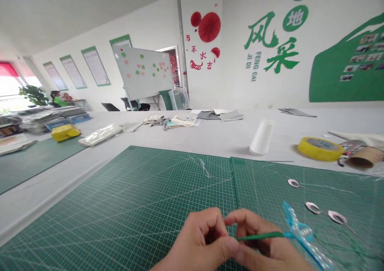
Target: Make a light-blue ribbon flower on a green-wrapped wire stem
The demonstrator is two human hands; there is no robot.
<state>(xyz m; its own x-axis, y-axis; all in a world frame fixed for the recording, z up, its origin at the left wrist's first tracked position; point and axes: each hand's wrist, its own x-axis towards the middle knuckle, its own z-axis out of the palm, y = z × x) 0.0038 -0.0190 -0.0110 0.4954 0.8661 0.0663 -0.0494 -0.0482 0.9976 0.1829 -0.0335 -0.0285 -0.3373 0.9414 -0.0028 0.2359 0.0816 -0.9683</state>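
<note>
At the bottom centre, my left hand [204,239] is closed, its thumb and forefinger pinched on the end of a green stem [261,236]. My right hand [264,243] is closed on the same stem, its fingertips meeting those of my left hand. From the stem's right end spreads a light blue ribbon-like piece with clear beads [303,235], lying beyond my right hand. Tangled green thread [342,239] is on the mat to its right. Both hands are above the green cutting mats [135,195].
Oval rings with threads [337,217] lie on the right mat. Behind are a white thread cone [262,138], yellow tape [320,148] and a cardboard tube [366,157]. Fabric pieces [183,120] lie farther back; a yellow box [65,132] is at left. A person [59,98] sits far left.
</note>
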